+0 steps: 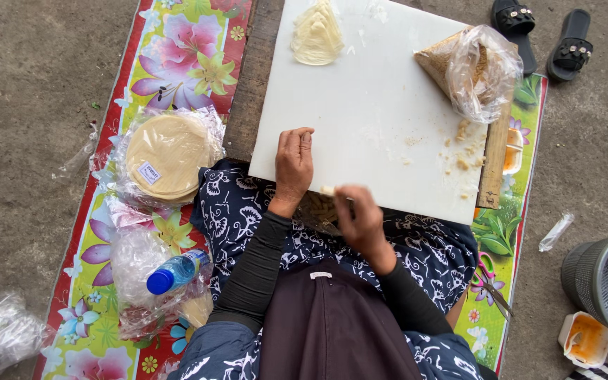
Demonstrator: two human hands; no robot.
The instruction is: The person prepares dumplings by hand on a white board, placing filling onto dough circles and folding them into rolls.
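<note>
Head view: right hand (362,219) blurred, fingers apparently pinching a small pale wrapper piece (328,191), thin, soft, tear-prone, best taken by its edge; left hand (294,163) flat on white board (360,127), fingers together.

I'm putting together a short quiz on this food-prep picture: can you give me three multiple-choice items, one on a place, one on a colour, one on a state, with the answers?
1. Where does the left hand rest?
A. on the near edge of the white board
B. on the water bottle
C. on the grey bin

2. What colour is the cap of the water bottle?
A. red
B. blue
C. white

3. What state is the clear bag of crumbly filling in?
A. knotted shut
B. lying open on the board
C. hanging from a hook

Answers:
1 A, its fingers lie flat on the board's near edge.
2 B, the cap is plainly blue.
3 B, the bag lies open, with crumbs spilled below it.
</note>
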